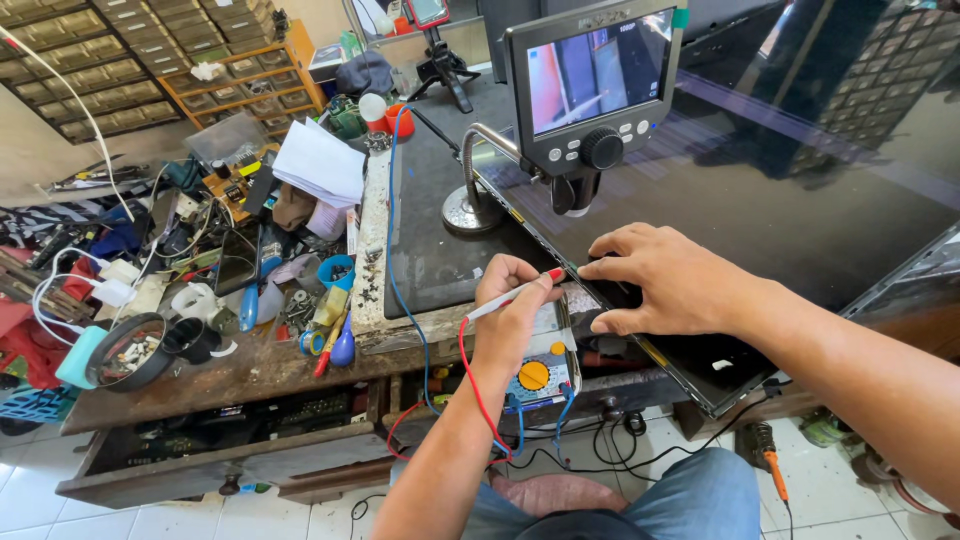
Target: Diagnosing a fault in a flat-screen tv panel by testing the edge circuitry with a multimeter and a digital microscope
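left hand (512,318) fingers clamped on red-tipped probe (515,294), tip at panel (760,210) near edge | right hand (668,282) fingers spread, pressing panel edge | multimeter (540,368) at surface front edge | risk we see: probe tip slipping, shorting contacts

A digital microscope (592,95) with a lit screen is mounted at far centre. White papers (318,163) are piled to its left, drawer cabinets (150,55) are seen far left, and blue scissors (338,345) lie near left.

Glossy glass panel (800,190), rough wooden bench (250,370)
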